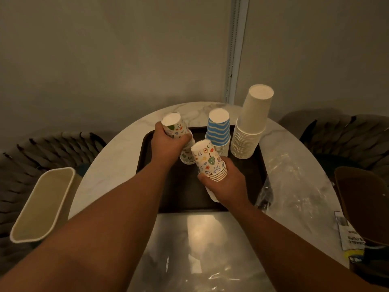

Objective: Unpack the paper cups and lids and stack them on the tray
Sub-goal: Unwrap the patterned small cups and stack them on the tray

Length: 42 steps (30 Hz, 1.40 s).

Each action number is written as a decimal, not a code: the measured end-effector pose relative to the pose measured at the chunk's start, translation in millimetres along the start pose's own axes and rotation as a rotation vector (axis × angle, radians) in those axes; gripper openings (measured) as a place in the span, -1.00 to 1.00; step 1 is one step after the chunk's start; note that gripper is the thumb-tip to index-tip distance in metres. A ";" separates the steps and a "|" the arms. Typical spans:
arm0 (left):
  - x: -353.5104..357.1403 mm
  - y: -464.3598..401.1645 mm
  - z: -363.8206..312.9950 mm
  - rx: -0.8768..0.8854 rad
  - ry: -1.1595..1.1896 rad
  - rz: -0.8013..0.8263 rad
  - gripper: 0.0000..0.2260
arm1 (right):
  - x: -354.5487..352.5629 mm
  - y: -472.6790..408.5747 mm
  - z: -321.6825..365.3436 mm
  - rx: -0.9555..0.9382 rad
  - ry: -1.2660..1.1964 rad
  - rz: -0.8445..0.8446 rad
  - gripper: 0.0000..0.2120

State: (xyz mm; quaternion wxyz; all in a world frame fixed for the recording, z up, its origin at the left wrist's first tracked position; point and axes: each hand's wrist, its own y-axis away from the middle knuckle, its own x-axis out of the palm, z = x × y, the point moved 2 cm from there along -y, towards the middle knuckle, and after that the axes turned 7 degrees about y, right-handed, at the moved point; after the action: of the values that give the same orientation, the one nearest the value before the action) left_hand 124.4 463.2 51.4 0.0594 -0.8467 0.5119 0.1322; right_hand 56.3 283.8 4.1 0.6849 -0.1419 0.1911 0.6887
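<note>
Dark rectangular tray (147, 144) on a round marble table (117, 157), carrying four stacks of upside-down paper cups. At the back right corner, a tall stack of plain white cups (250, 131); just to its left, a shorter blue-and-white striped stack (218, 131). Nearer the middle, two stacks of cups printed with small coloured doodles.

Left hand (168, 144) closed around the upper part of the left doodle stack (174, 127), tilted away to the left, its lower cups showing below the fingers by the tray floor; whether its base touches the tray cannot be told. Right hand (227, 182) wrapped around the rims of the right doodle stack (207, 159), thumb on the near side, fingers on the far side; more white rims visible under the palm, close to the tray's near edge.

Off the table's left edge, one beige rectangular bin (42, 205), open, nothing visible inside. On the table right of the tray, crumpled clear plastic wrapping (294, 186). Further right, a dark brown open container (362, 205), contents not discernible, and beside it a printed package label (347, 234). No lids identifiable.
</note>
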 end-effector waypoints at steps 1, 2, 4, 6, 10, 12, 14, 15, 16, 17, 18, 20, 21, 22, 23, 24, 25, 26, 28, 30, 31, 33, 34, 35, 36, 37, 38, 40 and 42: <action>4.2 -3.1 5.7 0.002 -0.032 0.015 -0.39 | 1.7 -1.6 -1.1 -0.005 -0.014 -0.008 -0.46; 8.3 -5.2 10.4 0.006 -0.058 0.029 -0.37 | 3.1 -3.1 -2.6 -0.007 -0.026 -0.012 -0.45; 13.6 -7.5 18.0 0.006 -0.091 0.049 -0.35 | 3.7 -4.4 -4.3 -0.006 -0.039 -0.017 -0.44; 17.9 -8.9 23.0 -0.006 -0.114 0.063 -0.32 | 2.9 -6.1 -7.9 -0.010 -0.046 -0.033 -0.44; 22.9 -7.9 25.5 -0.012 -0.171 0.076 -0.35 | 1.2 -7.1 -13.7 0.003 -0.066 -0.036 -0.43; 24.6 -6.0 26.9 -0.021 -0.226 0.078 -0.36 | 0.4 -7.6 -15.5 0.011 -0.075 -0.041 -0.42; 28.2 -7.0 35.7 -0.040 -0.242 0.094 -0.34 | -1.0 -9.1 -16.7 0.013 -0.086 -0.041 -0.42; 30.1 -7.5 41.5 -0.060 -0.244 0.107 -0.33 | -1.5 -9.7 -17.2 0.014 -0.090 -0.037 -0.41; 32.0 -7.2 46.7 -0.083 -0.251 0.119 -0.32 | -2.0 -10.0 -17.6 0.016 -0.091 -0.031 -0.41; 33.9 -7.0 51.7 -0.103 -0.263 0.128 -0.33 | -2.4 -10.1 -18.5 0.017 -0.094 -0.024 -0.41; 35.7 -6.8 56.2 -0.121 -0.274 0.135 -0.34 | -2.8 -10.4 -19.6 0.018 -0.102 -0.018 -0.42; 38.1 -5.7 61.4 -0.138 -0.283 0.135 -0.35 | -2.9 -10.7 -21.1 0.026 -0.122 0.004 -0.44; 38.8 -5.3 63.1 -0.146 -0.283 0.133 -0.36 | -2.6 -10.7 -21.7 0.028 -0.128 0.018 -0.45; 38.5 -4.3 64.0 -0.151 -0.279 0.132 -0.34 | -2.6 -10.5 -21.8 0.029 -0.133 0.033 -0.45; 37.4 -3.6 64.9 -0.156 -0.266 0.130 -0.31 | -2.8 -10.7 -21.7 0.032 -0.139 0.046 -0.44; 35.4 -2.9 65.1 -0.161 -0.245 0.129 -0.24 | -3.5 -11.1 -21.3 0.036 -0.152 0.055 -0.43; 32.1 -0.8 64.6 -0.163 -0.220 0.121 -0.19 | -4.6 -11.4 -20.5 0.037 -0.163 0.060 -0.42; 28.4 2.5 62.5 -0.156 -0.196 0.099 -0.17 | -6.4 -11.8 -18.7 0.037 -0.175 0.066 -0.42; 18.4 15.7 49.2 -0.120 -0.123 -0.029 -0.31 | -10.3 -11.7 -13.4 0.038 -0.194 0.092 -0.43; 10.5 34.0 30.4 -0.074 0.040 -0.195 -0.52 | -12.9 -10.8 -9.0 0.032 -0.208 0.119 -0.44; 9.4 42.9 20.6 -0.058 0.144 -0.221 -0.58 | -14.1 -10.0 -6.5 0.024 -0.205 0.135 -0.44; 11.9 58.5 4.5 -0.074 0.345 -0.100 -0.60 | -15.6 -7.0 -1.6 0.010 -0.189 0.176 -0.42; 16.7 64.9 -0.5 -0.117 0.438 0.021 -0.60 | -15.2 -6.6 -0.3 0.003 -0.180 0.194 -0.42; 20.9 71.1 -4.0 -0.145 0.487 0.127 -0.57 | -14.7 -6.3 0.7 -0.007 -0.163 0.212 -0.43; 23.9 76.6 -7.1 -0.149 0.480 0.185 -0.52 | -14.9 -5.1 2.8 -0.019 -0.150 0.225 -0.46; 25.6 80.7 -9.7 -0.148 0.448 0.198 -0.52 | -15.2 -3.3 4.8 -0.028 -0.132 0.233 -0.50; 25.6 83.2 -11.4 -0.143 0.419 0.175 -0.57 | -15.4 -2.0 6.5 -0.034 -0.119 0.231 -0.50; 23.4 84.4 -13.0 -0.146 0.409 0.122 -0.71 | -14.7 -0.7 6.8 -0.043 -0.073 0.208 -0.41; 21.8 82.0 -13.6 -0.160 0.409 0.092 -0.74 | -13.4 0.1 4.8 -0.053 -0.039 0.202 -0.33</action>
State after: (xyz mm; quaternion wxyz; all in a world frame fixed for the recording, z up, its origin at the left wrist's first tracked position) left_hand 63.9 403.0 61.1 -0.1191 -0.8335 0.5395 0.0006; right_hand 56.8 274.1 14.4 0.6115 -0.1261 0.1728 0.7618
